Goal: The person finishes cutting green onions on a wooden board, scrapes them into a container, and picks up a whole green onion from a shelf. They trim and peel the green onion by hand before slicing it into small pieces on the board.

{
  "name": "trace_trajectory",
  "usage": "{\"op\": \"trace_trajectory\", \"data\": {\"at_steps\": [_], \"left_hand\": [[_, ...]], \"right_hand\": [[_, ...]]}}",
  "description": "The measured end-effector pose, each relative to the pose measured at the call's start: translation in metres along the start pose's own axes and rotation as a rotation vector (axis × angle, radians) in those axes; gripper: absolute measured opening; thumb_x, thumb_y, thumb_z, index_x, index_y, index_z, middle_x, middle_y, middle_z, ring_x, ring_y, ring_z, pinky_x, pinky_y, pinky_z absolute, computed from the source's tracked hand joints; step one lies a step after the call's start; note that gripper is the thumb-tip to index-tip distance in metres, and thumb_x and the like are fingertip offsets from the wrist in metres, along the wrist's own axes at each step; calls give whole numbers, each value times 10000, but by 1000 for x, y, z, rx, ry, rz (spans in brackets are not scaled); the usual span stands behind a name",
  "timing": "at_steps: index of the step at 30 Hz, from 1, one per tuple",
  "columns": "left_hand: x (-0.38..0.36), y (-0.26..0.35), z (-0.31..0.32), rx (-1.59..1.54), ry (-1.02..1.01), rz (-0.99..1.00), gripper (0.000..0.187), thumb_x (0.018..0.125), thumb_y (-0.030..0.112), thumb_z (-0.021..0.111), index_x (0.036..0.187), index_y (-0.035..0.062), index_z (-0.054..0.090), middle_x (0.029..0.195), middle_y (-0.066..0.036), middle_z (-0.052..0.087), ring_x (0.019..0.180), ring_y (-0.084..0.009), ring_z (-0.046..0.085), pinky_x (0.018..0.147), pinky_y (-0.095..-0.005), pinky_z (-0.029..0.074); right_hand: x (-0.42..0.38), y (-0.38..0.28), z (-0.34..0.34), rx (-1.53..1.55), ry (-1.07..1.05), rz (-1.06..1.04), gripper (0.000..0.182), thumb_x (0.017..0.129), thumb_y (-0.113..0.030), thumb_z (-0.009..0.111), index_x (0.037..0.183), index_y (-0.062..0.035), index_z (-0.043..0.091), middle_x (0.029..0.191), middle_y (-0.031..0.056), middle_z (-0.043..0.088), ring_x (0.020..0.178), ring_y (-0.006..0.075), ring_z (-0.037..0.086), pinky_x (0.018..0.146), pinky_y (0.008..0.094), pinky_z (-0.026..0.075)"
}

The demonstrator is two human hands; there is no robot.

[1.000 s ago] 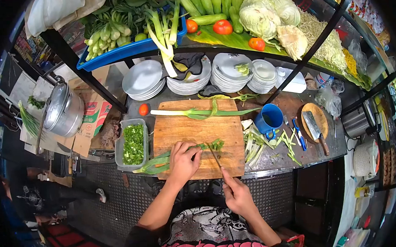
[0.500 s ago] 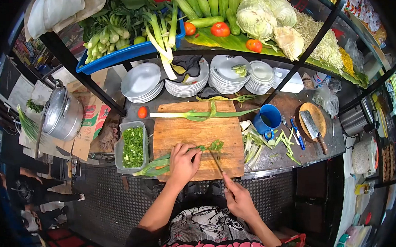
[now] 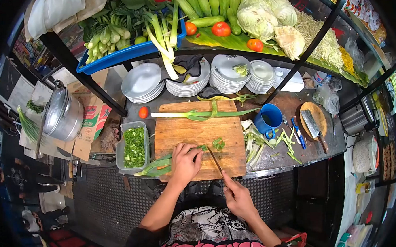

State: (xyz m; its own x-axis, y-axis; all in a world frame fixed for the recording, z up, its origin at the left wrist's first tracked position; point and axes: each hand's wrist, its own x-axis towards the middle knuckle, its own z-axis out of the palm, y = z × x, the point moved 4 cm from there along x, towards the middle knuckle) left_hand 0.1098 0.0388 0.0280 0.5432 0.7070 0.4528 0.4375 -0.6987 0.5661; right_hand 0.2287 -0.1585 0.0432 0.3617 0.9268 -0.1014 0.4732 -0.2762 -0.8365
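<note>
On the wooden cutting board [image 3: 180,135], my left hand [image 3: 186,162] is closed over green leek leaves [image 3: 157,163] that trail off to the left past the board's edge. My right hand [image 3: 238,194] grips a knife [image 3: 214,159] by its handle, its blade slanting up to the cut end of the leaves. A small heap of chopped green leaves [image 3: 218,144] lies just beyond the blade. Across the far side of the board rests a whole leek [image 3: 193,115], white end to the left. Left of the board, a clear plastic container [image 3: 119,150] holds chopped greens [image 3: 134,147].
Right of the board are leek trimmings [image 3: 253,143], a blue mug [image 3: 269,118] and a cleaver [image 3: 312,125] on a round wooden board [image 3: 322,110]. Stacked plates [image 3: 142,81] stand behind, under a shelf of vegetables. A lidded pot [image 3: 64,115] sits at left. A tomato [image 3: 143,112] lies near the container.
My hands stay in nearly the same place over the board. The knife blade has shifted slightly at the leaves' cut end, and the chopped heap looks slightly different.
</note>
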Motion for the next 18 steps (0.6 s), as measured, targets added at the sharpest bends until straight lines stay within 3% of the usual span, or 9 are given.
{"op": "trace_trajectory", "data": {"at_steps": [3,6,9,12,18], "left_hand": [[0,0,0,1,-2,9,118,855,109,810,964,69,824,1024,-72,735,990,-293,640,913,-422,497],[2,3,-2,16,-22,17,232,852,94,809,1074,46,763,1020,-84,727,1013,-315,647,924,-437,500],[-3,-7,2,-75,-5,-141,344,844,76,811,1152,25,667,1030,-107,721,1047,-342,651,939,-458,500],[-5,-10,3,-108,-28,-176,394,832,68,820,1153,16,597,1042,-129,718,1073,-368,653,947,-479,499],[4,5,-6,-12,-63,31,380,886,80,748,1264,82,704,1057,-113,700,1049,-335,619,964,-443,470]], "right_hand": [[2,1,0,-23,49,64,601,987,-10,609,1571,-113,507,1089,265,701,957,400,720,863,397,551],[4,-9,-4,4,-37,76,609,982,-8,613,1572,-116,506,1094,269,702,952,400,724,855,398,552],[6,-4,2,-56,31,-28,614,978,-10,619,1571,-125,510,1019,244,694,858,371,706,795,390,549],[8,-6,-1,-42,88,1,613,977,-13,621,1569,-133,516,948,219,673,782,346,674,750,387,539],[10,-7,-1,-48,62,4,603,983,-13,621,1567,-124,518,928,214,669,770,341,667,751,391,533]]}}
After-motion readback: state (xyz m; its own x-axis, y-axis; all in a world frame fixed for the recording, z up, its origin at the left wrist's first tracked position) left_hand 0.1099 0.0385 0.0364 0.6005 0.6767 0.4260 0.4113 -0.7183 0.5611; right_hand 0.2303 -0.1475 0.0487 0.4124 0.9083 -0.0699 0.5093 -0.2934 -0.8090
